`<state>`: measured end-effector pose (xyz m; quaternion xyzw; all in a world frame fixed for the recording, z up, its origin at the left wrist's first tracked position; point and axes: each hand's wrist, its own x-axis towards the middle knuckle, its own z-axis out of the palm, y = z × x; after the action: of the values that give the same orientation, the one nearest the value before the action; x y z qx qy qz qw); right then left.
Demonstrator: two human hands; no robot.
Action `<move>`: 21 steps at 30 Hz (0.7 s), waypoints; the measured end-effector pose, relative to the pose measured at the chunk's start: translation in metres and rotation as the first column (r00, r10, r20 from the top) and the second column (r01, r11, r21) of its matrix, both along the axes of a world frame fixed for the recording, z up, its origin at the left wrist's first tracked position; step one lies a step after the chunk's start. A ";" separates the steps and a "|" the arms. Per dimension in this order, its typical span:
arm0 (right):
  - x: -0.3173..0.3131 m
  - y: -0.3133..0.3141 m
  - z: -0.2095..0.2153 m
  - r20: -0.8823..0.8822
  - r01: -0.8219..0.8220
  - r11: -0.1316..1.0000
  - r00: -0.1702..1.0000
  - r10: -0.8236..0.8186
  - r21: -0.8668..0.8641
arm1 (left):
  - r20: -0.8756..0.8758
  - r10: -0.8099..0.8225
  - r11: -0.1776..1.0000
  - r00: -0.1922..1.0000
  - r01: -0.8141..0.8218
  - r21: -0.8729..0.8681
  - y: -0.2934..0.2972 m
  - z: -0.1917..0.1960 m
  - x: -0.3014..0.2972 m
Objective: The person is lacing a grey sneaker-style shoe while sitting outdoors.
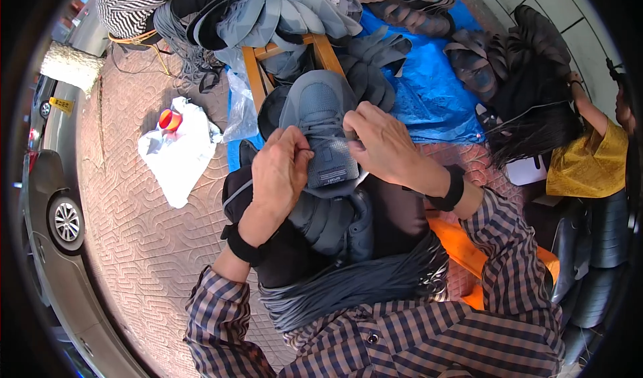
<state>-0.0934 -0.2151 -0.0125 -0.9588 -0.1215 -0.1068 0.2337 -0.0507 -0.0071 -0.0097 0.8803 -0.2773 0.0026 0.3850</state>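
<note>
Grey fabric shoe upper [321,133] rests on the person's lap, long axis pointing away from the body. Left hand [280,170] pinches a thin thread at its left edge; right hand [382,143], curled, grips its right side.

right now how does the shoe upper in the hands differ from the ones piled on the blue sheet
The shoe upper in the hands is a single piece, stood up on the lap and gripped by the left hand and right hand. The piled uppers lie flat, overlapping and untouched on the blue sheet. Both are grey.
</note>
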 end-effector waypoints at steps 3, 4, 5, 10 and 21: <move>-0.001 -0.007 -0.001 0.040 -0.028 0.998 0.999 0.026 0.051 | 0.188 0.019 0.991 0.982 -0.044 0.130 -0.002 0.002 0.005; 0.000 -0.007 -0.002 0.040 -0.026 0.998 0.999 0.024 0.050 | 0.237 0.018 0.989 0.971 -0.053 0.139 -0.005 0.002 0.002; 0.000 -0.007 -0.004 0.112 -0.035 0.999 0.993 0.032 0.019 | 0.236 0.017 0.989 0.972 -0.051 0.138 -0.007 0.002 0.000; -0.006 -0.009 0.011 0.238 -0.098 0.994 0.966 0.104 -0.037 | 0.082 0.063 0.998 0.995 -0.063 0.007 -0.002 -0.002 -0.009; -0.010 -0.030 0.004 0.152 -0.137 0.967 0.973 0.172 -0.215 | 0.213 -0.032 0.976 0.977 -0.015 0.215 0.005 -0.002 0.000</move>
<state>-0.1030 -0.2452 -0.0086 -0.9526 -0.2258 -0.1563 0.1310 -0.0506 -0.0018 -0.0114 0.9102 -0.3195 0.0661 0.2551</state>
